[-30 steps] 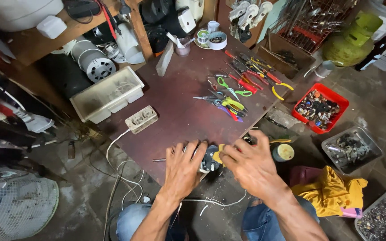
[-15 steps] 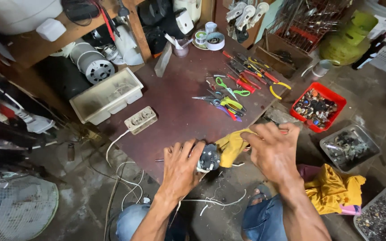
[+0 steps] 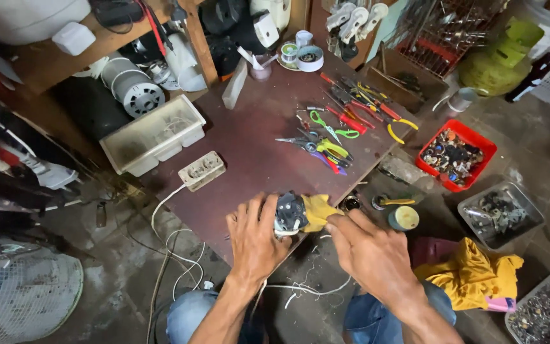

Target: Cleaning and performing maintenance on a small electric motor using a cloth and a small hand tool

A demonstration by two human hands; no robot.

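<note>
- Small dark motor part [image 3: 289,213]: at the near edge of the brown board [image 3: 256,140], at 6 o'clock of it.
- Left hand [image 3: 256,239]: closed around the motor part from 7 o'clock.
- Yellow rag [image 3: 318,210]: pressed against the part at 3 o'clock.
- Right hand [image 3: 370,251]: fingers pinched on the rag.
- Power strip [image 3: 202,170]: at 11 o'clock, apart.
- Scissors and pliers [image 3: 335,130]: at 1 o'clock.
- Red tray [image 3: 456,154]: at 2 o'clock, well apart.

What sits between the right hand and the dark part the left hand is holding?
A yellow cloth. The left hand grips the dark part directly at the table edge; the right hand presses the cloth against the part's right side, so cloth lies between its fingers and the part. Nothing else intervenes.
</note>
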